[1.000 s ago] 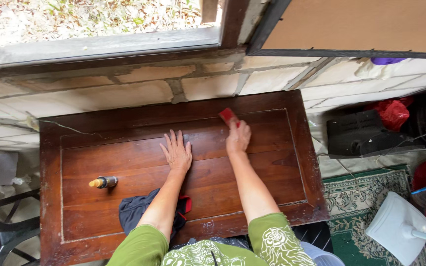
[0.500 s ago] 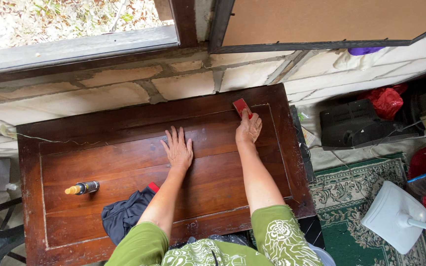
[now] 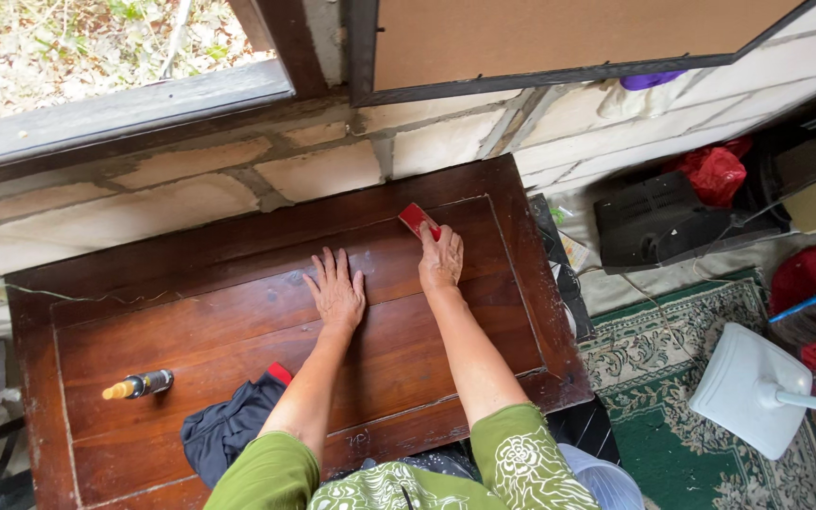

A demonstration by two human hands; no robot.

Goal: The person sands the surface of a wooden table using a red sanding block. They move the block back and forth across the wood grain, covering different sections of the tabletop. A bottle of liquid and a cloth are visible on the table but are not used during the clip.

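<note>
A dark brown wooden table top [image 3: 191, 331] with a grooved border lies under a brick wall. My left hand [image 3: 336, 292] rests flat on its middle, fingers spread, holding nothing. To the right of it, my right hand [image 3: 440, 257] presses a small red pad [image 3: 417, 218] against the wood near the far groove, fingertips on the pad. A small dark bottle with a yellow cap [image 3: 137, 385] lies on its side at the left of the top. A dark blue cloth with a red edge [image 3: 229, 425] sits crumpled near the front edge, by my left forearm.
A window frame [image 3: 125, 109] and a brown board [image 3: 559, 38] stand above the wall. Right of the table are a black box [image 3: 663, 222], a red bag [image 3: 713, 172], a green patterned rug [image 3: 691, 406] and a white fan base [image 3: 750, 401].
My right hand slid the red pad right toward the far corner, then back left along the groove. The left hand stayed flat. The view shifted, so everything sits further left.
</note>
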